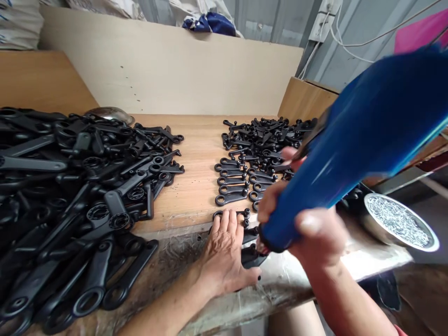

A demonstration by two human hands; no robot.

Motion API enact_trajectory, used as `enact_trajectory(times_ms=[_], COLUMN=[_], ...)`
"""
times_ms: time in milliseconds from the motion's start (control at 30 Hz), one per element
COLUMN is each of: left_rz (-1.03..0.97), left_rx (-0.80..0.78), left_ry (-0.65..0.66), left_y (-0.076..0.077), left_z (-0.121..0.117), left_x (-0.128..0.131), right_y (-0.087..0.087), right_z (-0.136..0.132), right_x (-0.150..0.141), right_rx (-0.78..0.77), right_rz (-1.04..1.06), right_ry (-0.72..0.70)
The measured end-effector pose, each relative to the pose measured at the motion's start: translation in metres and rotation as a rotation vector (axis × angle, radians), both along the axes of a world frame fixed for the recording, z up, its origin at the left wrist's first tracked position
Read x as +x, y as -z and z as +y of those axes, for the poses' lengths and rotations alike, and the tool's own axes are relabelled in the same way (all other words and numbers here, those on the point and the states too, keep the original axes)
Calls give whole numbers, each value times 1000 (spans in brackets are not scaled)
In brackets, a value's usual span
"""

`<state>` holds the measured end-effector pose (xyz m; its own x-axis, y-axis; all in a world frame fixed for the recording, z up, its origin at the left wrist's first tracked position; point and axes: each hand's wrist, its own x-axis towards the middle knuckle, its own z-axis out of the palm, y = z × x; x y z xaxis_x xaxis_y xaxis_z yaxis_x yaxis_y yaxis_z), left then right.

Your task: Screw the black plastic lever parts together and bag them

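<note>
My left hand (224,259) lies flat on black plastic crank levers (251,255) at the bench's front edge, fingers stretched forward and thumb out to the side. Its palm hides part of them. My right hand (324,235) is wrapped around a large blue power screwdriver (350,135), which slants down to the left. The tool's tip is over the levers just right of my left hand, and its exact contact point is hard to make out. Beyond my fingers, similar levers (233,190) lie side by side in neat rows, each with a ring at one end.
A big heap of loose black levers (87,186) covers the left side. Another pile (266,133) sits behind the rows. On the right stands a round bowl (436,245) of small metal pieces (399,221). Boards (196,70) wall the back; cables (367,44) hang upper right.
</note>
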<state>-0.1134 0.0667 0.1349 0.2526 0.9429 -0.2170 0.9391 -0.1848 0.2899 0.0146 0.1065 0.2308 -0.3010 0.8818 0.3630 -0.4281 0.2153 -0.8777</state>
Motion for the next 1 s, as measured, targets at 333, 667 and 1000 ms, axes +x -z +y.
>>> enact_trajectory(times_ms=[333, 667, 1000], left_rz=[8, 35, 44], left_rx=[281, 88, 159], left_ry=[21, 8, 12], left_y=[26, 7, 20], left_z=[-1, 0, 1], left_x=[-6, -3, -6], right_y=[29, 34, 46], right_z=[1, -5, -5], right_x=[24, 36, 38], right_rx=[-46, 12, 31], right_rz=[139, 227, 230], right_ry=[21, 16, 62])
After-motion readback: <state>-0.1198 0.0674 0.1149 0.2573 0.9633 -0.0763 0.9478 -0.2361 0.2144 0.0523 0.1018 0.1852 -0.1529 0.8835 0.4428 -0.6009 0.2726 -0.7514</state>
